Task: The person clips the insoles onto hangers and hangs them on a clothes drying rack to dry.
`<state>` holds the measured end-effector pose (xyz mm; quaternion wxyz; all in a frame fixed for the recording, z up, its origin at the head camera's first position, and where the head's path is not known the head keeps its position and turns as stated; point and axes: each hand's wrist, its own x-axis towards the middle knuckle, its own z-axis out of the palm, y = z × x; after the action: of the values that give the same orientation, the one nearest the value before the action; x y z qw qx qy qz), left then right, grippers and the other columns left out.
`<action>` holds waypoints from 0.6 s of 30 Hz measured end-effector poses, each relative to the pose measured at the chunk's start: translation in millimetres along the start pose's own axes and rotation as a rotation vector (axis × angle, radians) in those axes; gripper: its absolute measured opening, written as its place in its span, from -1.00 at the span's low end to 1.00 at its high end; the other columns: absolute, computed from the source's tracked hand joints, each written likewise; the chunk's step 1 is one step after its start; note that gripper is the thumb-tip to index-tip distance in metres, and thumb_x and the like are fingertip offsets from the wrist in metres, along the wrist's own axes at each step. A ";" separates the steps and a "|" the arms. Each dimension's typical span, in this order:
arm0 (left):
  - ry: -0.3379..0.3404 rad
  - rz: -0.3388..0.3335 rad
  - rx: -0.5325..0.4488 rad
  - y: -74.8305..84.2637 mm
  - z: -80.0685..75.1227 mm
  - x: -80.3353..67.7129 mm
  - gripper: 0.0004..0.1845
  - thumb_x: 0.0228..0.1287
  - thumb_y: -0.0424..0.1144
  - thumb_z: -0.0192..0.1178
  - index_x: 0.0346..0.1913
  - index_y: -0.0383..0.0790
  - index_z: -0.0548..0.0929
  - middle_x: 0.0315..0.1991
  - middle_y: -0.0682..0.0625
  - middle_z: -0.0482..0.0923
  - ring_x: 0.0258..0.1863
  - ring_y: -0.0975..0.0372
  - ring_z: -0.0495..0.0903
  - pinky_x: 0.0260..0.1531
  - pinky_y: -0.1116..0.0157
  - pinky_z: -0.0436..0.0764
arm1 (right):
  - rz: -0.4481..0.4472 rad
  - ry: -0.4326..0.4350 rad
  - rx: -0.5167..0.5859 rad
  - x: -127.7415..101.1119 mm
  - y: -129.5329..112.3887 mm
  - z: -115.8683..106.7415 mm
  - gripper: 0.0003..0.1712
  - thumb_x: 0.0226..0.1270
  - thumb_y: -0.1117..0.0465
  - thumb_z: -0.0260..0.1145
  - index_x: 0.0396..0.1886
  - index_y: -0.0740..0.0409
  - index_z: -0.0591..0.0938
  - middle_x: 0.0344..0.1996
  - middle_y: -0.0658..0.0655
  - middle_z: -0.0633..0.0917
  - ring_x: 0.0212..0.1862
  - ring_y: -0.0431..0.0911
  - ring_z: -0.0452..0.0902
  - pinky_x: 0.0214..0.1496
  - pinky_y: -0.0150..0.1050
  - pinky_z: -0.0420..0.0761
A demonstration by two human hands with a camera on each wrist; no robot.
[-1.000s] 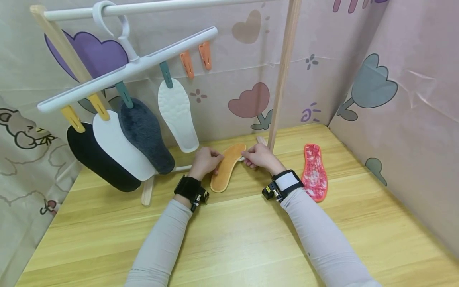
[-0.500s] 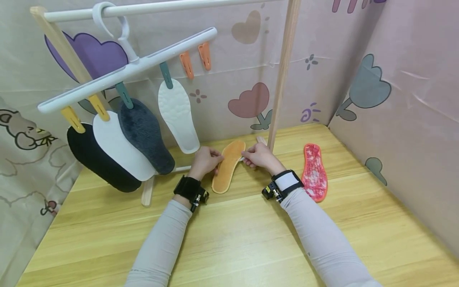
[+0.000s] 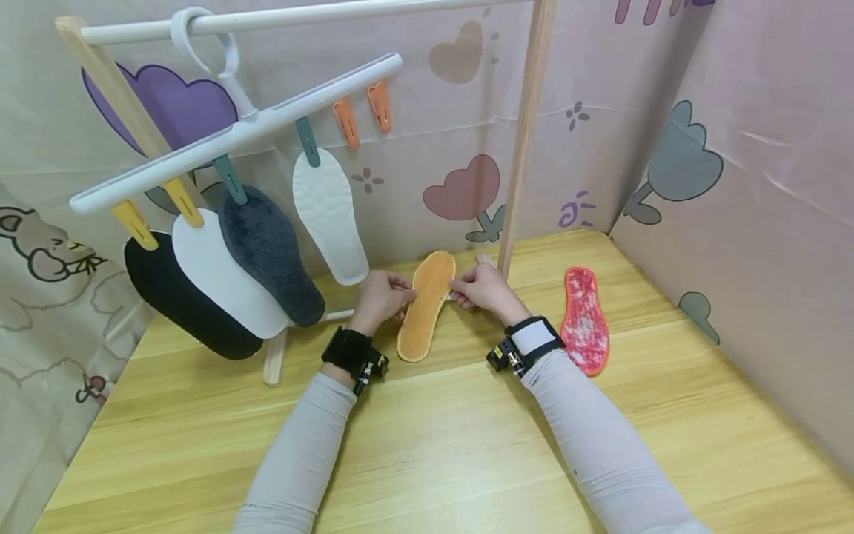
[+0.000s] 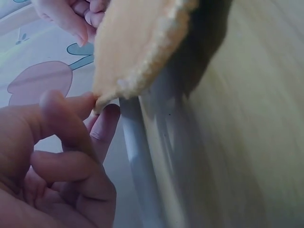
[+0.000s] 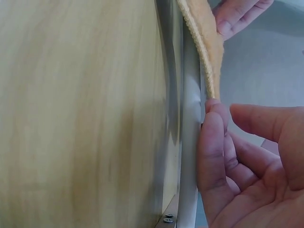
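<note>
An orange fleecy insole [image 3: 425, 311] with a pale edge stands between the hands, its wider end up, near the white lower bar [image 5: 191, 114] of the rack. My left hand [image 3: 382, 298] pinches its left edge; the left wrist view shows the edge between the fingertips [image 4: 90, 100]. On the other side, my right hand [image 3: 485, 288] has a fingertip at the insole's right edge. In the right wrist view the right thumb [image 5: 259, 118] stands apart from that edge, the other fingers loosely bent.
A white hanger [image 3: 247, 130] hangs on the wooden-post rack [image 3: 527, 141]. Clipped to it are a black insole [image 3: 180, 304], a smooth white insole [image 3: 220, 274], a dark grey insole [image 3: 270, 252] and a dimpled white insole [image 3: 330, 211]. Two orange clips [image 3: 347, 122] hang unused. A red insole [image 3: 586, 322] lies right.
The orange insole has turned more upright, its upper end rising and its lower end shifting slightly right. Both hands have stayed almost in place.
</note>
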<state>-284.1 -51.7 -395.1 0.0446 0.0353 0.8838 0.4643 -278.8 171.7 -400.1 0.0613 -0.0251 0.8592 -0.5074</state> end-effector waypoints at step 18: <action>-0.002 0.046 -0.082 9.4 -5.3 -6.2 -0.87 0.29 -0.39 0.50 -0.17 -0.33 0.78 -0.29 -0.16 0.80 -0.58 0.05 0.73 -0.44 0.15 0.79 | -0.032 0.081 0.077 2.8 1.0 -0.7 -0.71 0.54 0.28 0.40 -0.04 0.52 0.76 -0.25 0.32 0.81 -0.50 -0.30 0.68 -0.28 -0.33 0.80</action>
<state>-278.3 -51.3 -384.1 0.0362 0.0539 0.8630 0.5010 -281.6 172.5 -400.9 0.0191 -0.0159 0.8403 -0.5416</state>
